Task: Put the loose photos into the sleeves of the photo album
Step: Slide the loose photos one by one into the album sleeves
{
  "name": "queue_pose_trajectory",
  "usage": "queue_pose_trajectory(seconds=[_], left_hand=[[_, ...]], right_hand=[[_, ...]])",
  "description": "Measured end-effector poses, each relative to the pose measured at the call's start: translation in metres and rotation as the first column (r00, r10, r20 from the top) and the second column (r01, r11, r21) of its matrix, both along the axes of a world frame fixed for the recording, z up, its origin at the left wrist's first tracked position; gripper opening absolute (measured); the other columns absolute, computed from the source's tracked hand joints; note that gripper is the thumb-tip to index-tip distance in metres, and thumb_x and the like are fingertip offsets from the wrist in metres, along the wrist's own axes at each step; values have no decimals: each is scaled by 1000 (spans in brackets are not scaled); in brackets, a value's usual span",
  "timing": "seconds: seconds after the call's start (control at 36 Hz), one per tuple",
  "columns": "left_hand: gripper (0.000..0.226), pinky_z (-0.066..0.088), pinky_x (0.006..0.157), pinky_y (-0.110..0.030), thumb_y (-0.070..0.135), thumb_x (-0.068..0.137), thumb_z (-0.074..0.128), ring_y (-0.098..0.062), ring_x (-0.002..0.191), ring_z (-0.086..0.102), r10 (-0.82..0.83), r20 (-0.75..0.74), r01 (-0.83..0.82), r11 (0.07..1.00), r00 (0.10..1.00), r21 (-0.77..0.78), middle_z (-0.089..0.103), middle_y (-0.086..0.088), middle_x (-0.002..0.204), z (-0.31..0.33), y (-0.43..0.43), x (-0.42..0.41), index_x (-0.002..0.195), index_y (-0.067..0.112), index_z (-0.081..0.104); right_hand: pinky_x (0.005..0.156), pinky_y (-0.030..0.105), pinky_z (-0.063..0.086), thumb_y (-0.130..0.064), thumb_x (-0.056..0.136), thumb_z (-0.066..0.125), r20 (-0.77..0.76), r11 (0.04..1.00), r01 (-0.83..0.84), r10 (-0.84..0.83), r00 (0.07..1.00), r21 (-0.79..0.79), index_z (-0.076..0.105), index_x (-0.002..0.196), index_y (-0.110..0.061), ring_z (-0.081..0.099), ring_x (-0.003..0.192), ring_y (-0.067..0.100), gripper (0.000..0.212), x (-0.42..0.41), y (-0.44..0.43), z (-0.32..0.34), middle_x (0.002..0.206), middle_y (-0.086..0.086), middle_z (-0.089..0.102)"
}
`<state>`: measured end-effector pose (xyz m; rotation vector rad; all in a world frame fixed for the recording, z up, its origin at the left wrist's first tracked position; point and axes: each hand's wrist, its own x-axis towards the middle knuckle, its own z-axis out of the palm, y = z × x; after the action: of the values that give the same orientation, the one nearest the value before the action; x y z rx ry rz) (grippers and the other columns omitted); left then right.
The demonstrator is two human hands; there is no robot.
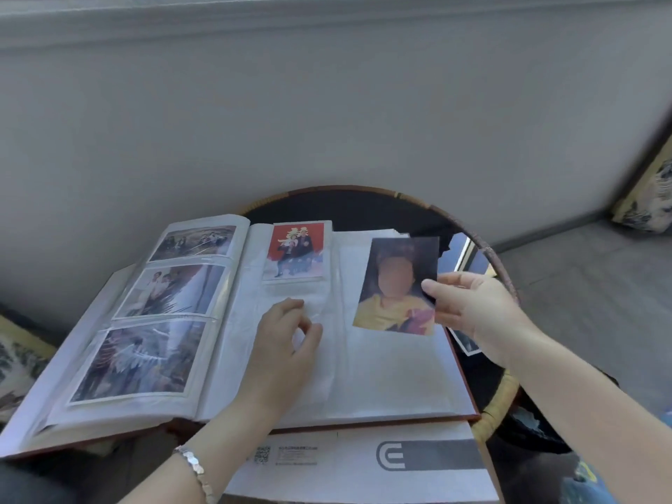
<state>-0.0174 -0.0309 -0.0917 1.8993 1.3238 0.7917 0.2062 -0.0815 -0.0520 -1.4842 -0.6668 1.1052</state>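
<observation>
Right grip (pixel 469 307) pinches loose photo (pixel 396 285) over album (pixel 363 376); left grip (pixel 287 343) — on sleeve.

Album (pixel 381 387) on table (pixel 483 249); loose photo (pixel 465 340) rt.

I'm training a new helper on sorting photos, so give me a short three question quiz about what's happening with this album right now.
1. True or false: the right hand holds a loose photo over the right page of the album.
2. How many photos fill the left page?
3. The fingers of the left hand pinch: A) a pen, B) a clear sleeve on the right page, C) the album's cover.
Key: 1 true. 2 three. 3 B.
</observation>
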Motion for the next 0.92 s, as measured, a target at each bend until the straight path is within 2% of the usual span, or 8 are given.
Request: queue_pose_trajectory(seconds=[0.08,0.17,0.25,0.36,0.53,0.72,0.83,0.92], left_hand=[[24,22,100,-18,15,93,51,-3,123,36,1,31,-2,999,1000,32,46,11,125,-2,-1,-1,70,19,51],[26,23,103,-20,14,94,51,-4,124,36,-4,48,1,999,999,52,47,9,125,-4,-1,-2,69,22,49],[28,23,102,-19,13,93,51,-5,124,37,-9,50,6,998,999,68,48,9,124,-7,-1,-2,68,24,47],[28,21,101,-16,14,93,51,-6,125,37,-17,37,14,996,999,85,48,8,125,-10,0,-2,68,26,46],[29,15,90,7,13,93,52,0,120,35,-17,5,17,993,1000,116,47,10,122,-13,0,-3,68,27,45],[24,10,93,7,15,92,54,6,119,29,-32,-55,43,976,998,215,44,10,123,-20,-1,-3,72,25,46],[16,10,94,6,16,92,55,9,117,27,-46,-72,62,967,996,246,44,10,123,-23,-1,-2,76,18,51],[20,11,94,6,17,92,54,9,116,28,-48,-48,58,970,998,236,44,10,124,-23,-1,-2,74,23,48]], right_hand=[[53,22,55,-7,84,65,-1,1000,-11,11,1000,-22,61,102,1,66,74,25,20,-14,-4,-15,97,20,67],[51,20,53,-6,82,67,45,1000,9,-9,999,-10,62,97,1,65,71,24,17,-22,-5,-22,98,27,66],[50,20,53,-5,80,68,95,1000,19,-21,995,18,62,90,0,65,62,18,12,-27,-6,-26,92,26,67],[51,22,54,-5,79,70,122,998,50,-54,991,40,62,90,-1,63,68,24,14,-34,-5,-28,94,27,66],[51,22,55,-5,80,69,107,995,76,-82,991,60,61,89,-3,65,77,29,12,-42,-7,-26,93,24,67],[50,20,54,-4,80,69,79,993,103,-107,991,50,61,88,-7,65,76,27,12,-47,-6,-25,91,22,66],[59,24,57,-8,81,68,118,987,146,-154,981,68,61,92,-11,66,76,20,13,-42,-3,-24,93,14,67],[55,22,56,-8,81,69,124,991,122,-129,984,56,61,91,-9,67,76,22,13,-43,-3,-22,91,14,67]])
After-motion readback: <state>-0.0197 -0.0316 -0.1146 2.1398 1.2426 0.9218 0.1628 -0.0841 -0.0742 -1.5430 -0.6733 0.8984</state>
